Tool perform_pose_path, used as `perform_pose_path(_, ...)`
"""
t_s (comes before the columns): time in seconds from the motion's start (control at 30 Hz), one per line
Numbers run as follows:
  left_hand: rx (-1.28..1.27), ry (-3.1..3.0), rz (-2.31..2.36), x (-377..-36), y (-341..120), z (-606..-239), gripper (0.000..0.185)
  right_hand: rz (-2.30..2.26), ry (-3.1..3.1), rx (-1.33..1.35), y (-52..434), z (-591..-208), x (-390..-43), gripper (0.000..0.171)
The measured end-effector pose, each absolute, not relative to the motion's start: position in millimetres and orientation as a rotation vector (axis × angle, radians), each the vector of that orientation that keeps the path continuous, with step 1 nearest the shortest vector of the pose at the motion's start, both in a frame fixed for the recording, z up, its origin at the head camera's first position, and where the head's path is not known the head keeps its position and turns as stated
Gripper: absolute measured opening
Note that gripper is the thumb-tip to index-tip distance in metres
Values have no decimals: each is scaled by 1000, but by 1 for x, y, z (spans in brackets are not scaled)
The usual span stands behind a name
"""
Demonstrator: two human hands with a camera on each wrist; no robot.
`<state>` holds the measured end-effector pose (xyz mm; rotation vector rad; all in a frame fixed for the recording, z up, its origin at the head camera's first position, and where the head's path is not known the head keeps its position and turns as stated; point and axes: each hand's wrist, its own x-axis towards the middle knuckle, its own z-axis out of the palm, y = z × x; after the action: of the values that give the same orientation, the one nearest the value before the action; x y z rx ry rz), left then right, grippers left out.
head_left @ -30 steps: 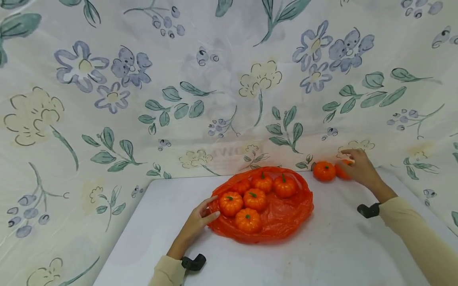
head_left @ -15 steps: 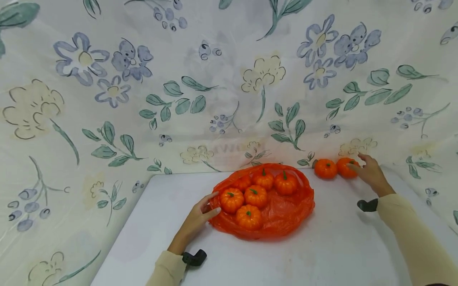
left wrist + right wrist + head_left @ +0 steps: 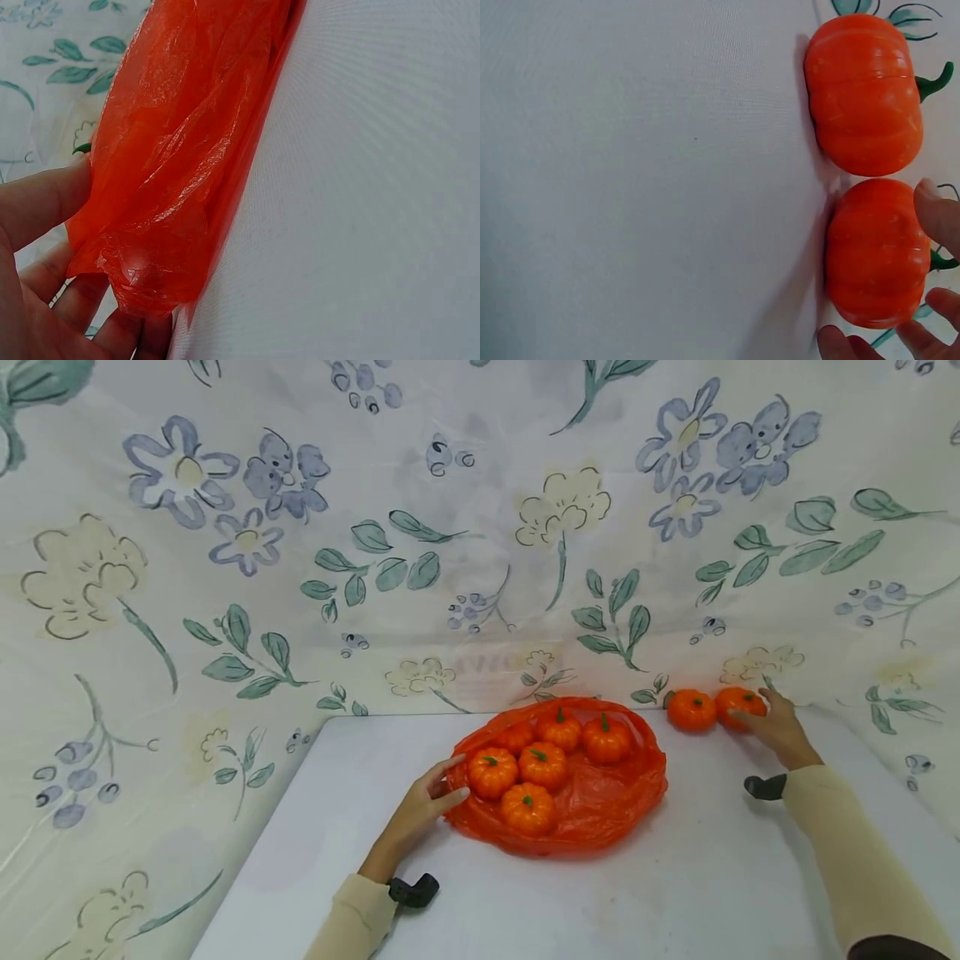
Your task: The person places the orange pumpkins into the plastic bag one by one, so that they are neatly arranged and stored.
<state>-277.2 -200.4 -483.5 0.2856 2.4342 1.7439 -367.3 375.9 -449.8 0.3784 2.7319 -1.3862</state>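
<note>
An orange-red plastic bag (image 3: 600,802) lies spread on the white table, its mouth facing up. Inside are several small orange pumpkins (image 3: 543,764) with green stems, bunched toward the left and back. At the bag's left side my left hand (image 3: 416,806) holds the edge, thumb on one face and fingers behind, as the left wrist view shows. Two more pumpkins stand side by side by the wall, a left one (image 3: 692,711) and a right one (image 3: 738,700). Around the right one my right hand (image 3: 783,727) spreads its fingers, with a gap visible beside one fingertip (image 3: 832,343).
A flower-printed sheet (image 3: 465,560) rises behind the white table (image 3: 300,827) and along its sides. Black wrist mounts (image 3: 414,891) sit on both wrists. The two pumpkins by the wall stand just beyond the bag's right back edge.
My right hand has drawn back right from over the right pumpkin, then come in round it again. My left hand stays at the bag. The whole view has shifted slightly.
</note>
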Motion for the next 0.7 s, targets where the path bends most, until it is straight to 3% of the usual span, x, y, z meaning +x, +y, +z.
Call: perform_pose_path(0.7,308,2440,1793,-274,-198,-484,59,-1345,2768,421,369,-450,-366,91)
